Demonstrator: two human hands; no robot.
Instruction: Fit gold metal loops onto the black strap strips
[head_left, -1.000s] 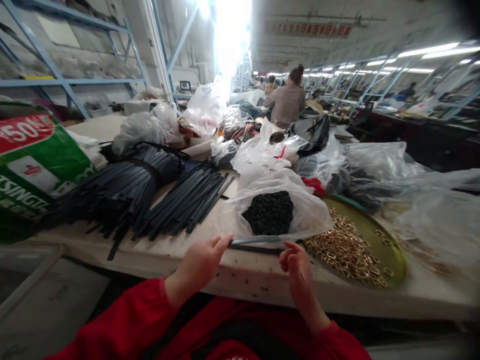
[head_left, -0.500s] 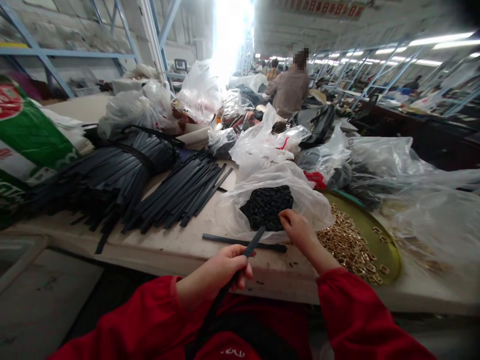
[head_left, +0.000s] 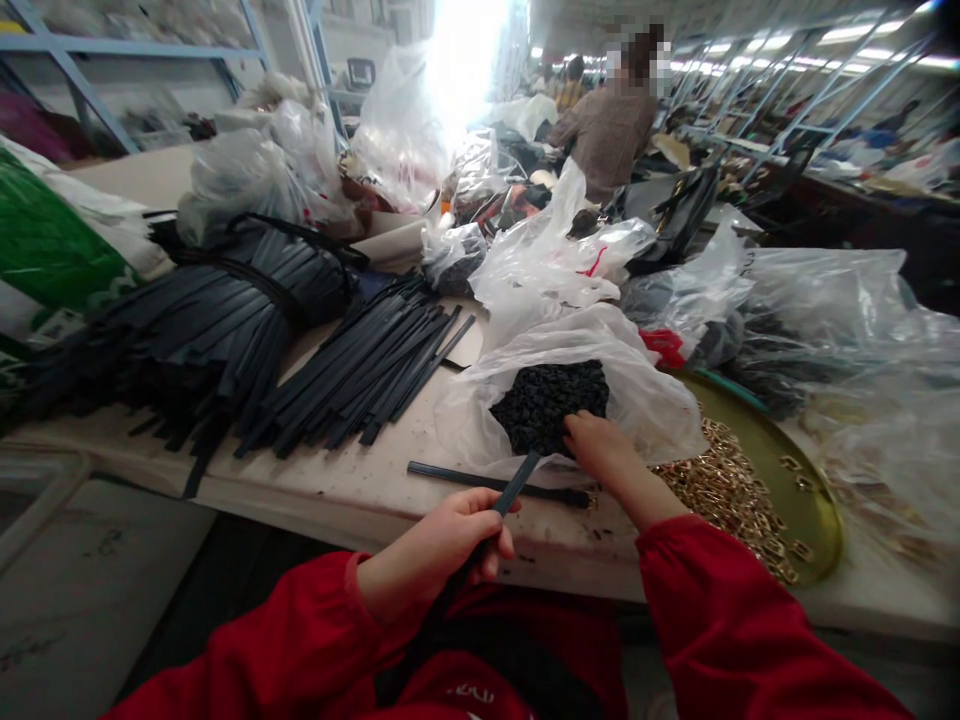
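Note:
My left hand (head_left: 457,535) is closed around a narrow black strap (head_left: 517,482), whose free end points up and away toward the bag. My right hand (head_left: 600,450) reaches to the near right edge of a heap of small black pieces (head_left: 551,400) inside an opened clear plastic bag (head_left: 667,420). Its fingers are curled together at the heap; what they grip, if anything, is hidden. Just in front of the bag lies another black strap (head_left: 457,474) with a small gold-coloured fitting at its right end.
A round tray (head_left: 821,500) of gold-coloured buckles (head_left: 731,480) stands right of the bag. Loose black straps (head_left: 360,370) and a tied bundle of straps (head_left: 202,320) lie to the left. Plastic bags crowd the back of the table (head_left: 300,490). Another person (head_left: 611,130) is farther off.
My right hand has lowered its fingers farther into the black pieces. The left hand keeps its hold on the strap. The view has shifted slightly.

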